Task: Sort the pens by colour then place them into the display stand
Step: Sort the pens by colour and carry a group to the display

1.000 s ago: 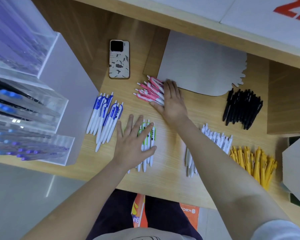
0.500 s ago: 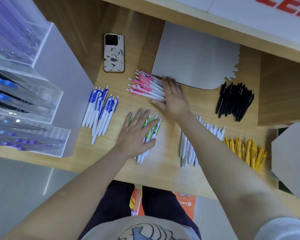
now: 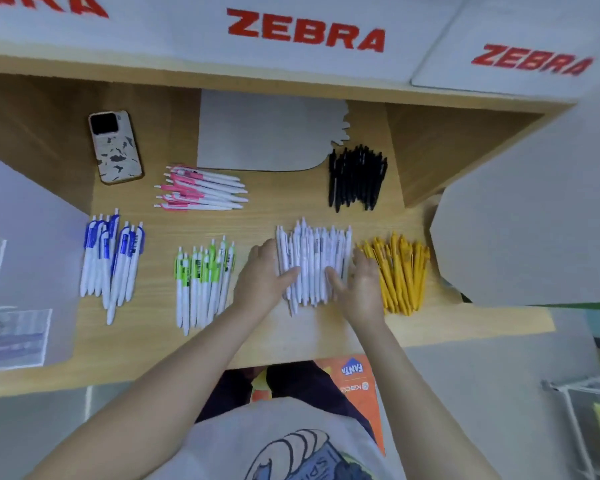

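Nearest the camera, both forearms reach out over the front edge of the wooden worktop [image 3: 291, 337] and meet at the pile of white pens [image 3: 314, 261]. The left hand [image 3: 262, 277] lies against the pile's left flank, fingers fairly straight along its side and the thumb across the lower barrels; the right hand [image 3: 359, 282] mirrors it on the right flank, thumb laid over the pens and fingers between the white pile and the yellow pens [image 3: 400, 271]. Each grip is loose and flat, pressing rather than curling round any single pen (the two palms bracket the pile between them).

To the left of the left hand lie the green-and-white pens [image 3: 203, 278], near but apart from it, and further left the blue-and-white pens [image 3: 113, 258]. All of these run roughly front to back on the worktop.

Further back, the pink-and-white pens [image 3: 201, 190] lie crosswise, and the black pens [image 3: 357, 176] sit in a bundle near the right partition. A phone [image 3: 115, 147] lies face down at the back left, and a grey card [image 3: 264, 131] with a scalloped edge rests between the pink and black piles.

At the far left edge, the clear display stand [image 3: 13, 336] shows only in part, blurred. Above the alcove, white panels carry red ZEBRA lettering [image 3: 305, 31].
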Available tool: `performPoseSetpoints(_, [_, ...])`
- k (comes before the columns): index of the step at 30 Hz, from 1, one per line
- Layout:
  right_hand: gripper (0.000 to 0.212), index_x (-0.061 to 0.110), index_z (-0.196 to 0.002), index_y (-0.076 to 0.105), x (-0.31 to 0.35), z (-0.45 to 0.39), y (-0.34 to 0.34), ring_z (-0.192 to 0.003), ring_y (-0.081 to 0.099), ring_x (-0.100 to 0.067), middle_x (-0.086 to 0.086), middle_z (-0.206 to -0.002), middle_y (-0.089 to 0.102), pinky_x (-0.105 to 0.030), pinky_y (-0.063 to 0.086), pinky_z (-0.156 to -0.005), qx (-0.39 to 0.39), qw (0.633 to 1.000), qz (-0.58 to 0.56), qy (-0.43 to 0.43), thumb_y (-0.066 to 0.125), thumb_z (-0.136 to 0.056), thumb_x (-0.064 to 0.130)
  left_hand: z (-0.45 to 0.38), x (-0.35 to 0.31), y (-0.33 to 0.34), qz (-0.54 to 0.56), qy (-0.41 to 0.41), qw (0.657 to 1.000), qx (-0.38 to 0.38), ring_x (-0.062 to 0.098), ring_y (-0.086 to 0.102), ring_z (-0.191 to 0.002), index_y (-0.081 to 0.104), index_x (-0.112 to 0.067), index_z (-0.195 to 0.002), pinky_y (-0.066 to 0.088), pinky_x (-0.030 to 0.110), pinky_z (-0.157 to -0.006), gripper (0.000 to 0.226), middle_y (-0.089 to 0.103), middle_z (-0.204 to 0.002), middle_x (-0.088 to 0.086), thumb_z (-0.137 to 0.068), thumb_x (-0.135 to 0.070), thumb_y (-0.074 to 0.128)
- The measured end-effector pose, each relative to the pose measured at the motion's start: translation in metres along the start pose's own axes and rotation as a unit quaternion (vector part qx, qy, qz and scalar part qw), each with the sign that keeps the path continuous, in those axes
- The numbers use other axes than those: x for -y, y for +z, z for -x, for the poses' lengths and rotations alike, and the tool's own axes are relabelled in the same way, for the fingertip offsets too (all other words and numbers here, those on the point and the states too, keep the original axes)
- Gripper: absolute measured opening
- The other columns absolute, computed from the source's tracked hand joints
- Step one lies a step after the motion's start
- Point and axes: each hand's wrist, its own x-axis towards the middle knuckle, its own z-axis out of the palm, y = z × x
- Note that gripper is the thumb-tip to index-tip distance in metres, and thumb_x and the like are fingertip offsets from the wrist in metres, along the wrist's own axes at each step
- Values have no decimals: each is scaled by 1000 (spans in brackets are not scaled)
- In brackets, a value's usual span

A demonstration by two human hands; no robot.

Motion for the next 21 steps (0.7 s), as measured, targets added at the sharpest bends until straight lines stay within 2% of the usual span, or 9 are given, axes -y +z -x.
performPoseSetpoints(4, [60,8,-136,46,-7,-20,1,-113,53,-29,-13,-126,51,-33,45,-83,51,998,0,23,59,-93,47,-26,-7,15,-7,-57,998,20,26,55,-116,42,-21,-141,52,43,-87,82,53,-128,6,-75,-59,73])
performPoseSetpoints(7, [56,10,-134,49,-10,-37,1,-110,54,-25,-11,-125,53,-31,45,-82,67,997,-34,28,58,-94,48,-37,-9,16,-17,-81,996,25,25,56,-114,40,-23,-142,50,38,-79,106,55,-131,4,-56,-80,65])
performPoseSetpoints(9, [52,12,-133,51,-13,-42,2,-109,53,-22,-9,-125,54,-28,44,-80,78,996,-41,10,59,-94,45,-40,-8,16,-13,-83,996,20,23,59,-111,43,-24,-139,49,35,-74,112,57,-128,1,-47,-85,60])
performPoseSetpoints(11, [46,14,-130,53,-15,-43,4,-104,55,-21,-8,-119,56,-30,46,-79,89,995,-45,-11,60,-94,42,-38,-6,16,7,-77,997,7,21,61,-109,47,-25,-135,50,34,-76,102,60,-123,-1,-50,-78,68])
performPoseSetpoints(14, [41,17,-129,53,-13,-38,10,-97,59,-18,-6,-113,58,-30,50,-76,110,992,-62,-27,56,-96,42,-29,-6,13,43,-62,997,-7,18,61,-107,54,-24,-121,48,32,-77,66,63,-113,-7,-69,-52,83])
performPoseSetpoints(15, [41,18,-130,53,-11,-35,12,-95,58,-16,-4,-113,59,-27,50,-74,116,990,-67,-34,55,-97,42,-25,-5,11,60,-63,996,-9,16,62,-104,54,-25,-117,48,31,-76,57,64,-109,-10,-73,-45,84])
performPoseSetpoints(18, [41,19,-134,50,-3,-25,14,-87,47,-5,-2,-114,54,-9,34,-62,133,989,-64,-31,53,-98,39,-11,-2,3,94,-69,993,-5,10,64,-98,54,-30,-120,48,25,-74,52,63,-105,-17,-78,-39,83])
performPoseSetpoints(21, [43,17,-135,48,4,-15,17,-87,46,-6,-4,-113,53,-11,33,-61,144,986,-69,-39,54,-98,39,2,3,-5,102,-79,992,9,6,59,-97,53,-30,-128,43,18,-70,57,60,-111,-17,-80,-43,81])
